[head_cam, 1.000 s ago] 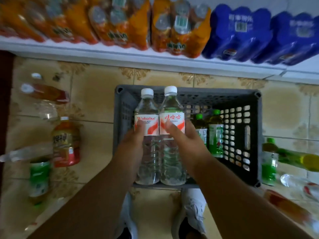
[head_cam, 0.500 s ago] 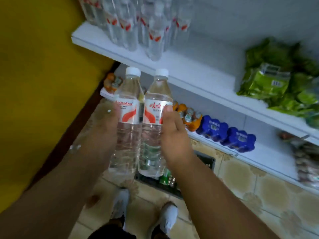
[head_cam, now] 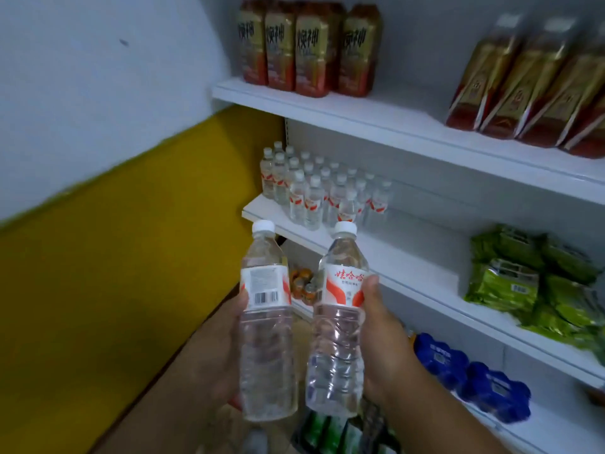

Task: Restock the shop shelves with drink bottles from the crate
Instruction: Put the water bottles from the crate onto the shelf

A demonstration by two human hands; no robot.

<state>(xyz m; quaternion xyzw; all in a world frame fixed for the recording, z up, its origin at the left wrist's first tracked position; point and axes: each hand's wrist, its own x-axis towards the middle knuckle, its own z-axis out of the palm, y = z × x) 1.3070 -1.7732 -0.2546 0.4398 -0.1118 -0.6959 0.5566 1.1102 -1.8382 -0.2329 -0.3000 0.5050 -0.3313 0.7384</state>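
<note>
Before white shelves: left hand (head_cam: pixel 226 348), right hand (head_cam: pixel 381 339) each gripping ribbed clear plastic bottle (head_cam: pixel 266 322)

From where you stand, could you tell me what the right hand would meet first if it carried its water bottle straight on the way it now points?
Probably the group of water bottles on the middle shelf. The right hand tilts its bottle up toward them, and nothing shows in between, though depth is hard to judge from this single view.

Two bottles stand side by side before the shelves, the left bottle (head_cam: pixel 266 326) in the left hand (head_cam: pixel 222 352), the right bottle (head_cam: pixel 339 326) in the right hand (head_cam: pixel 381 342). Behind them, water bottles (head_cam: pixel 322 191) stand on the middle shelf (head_cam: pixel 409 267), packets (head_cam: pixel 530 286) to their right.
</note>
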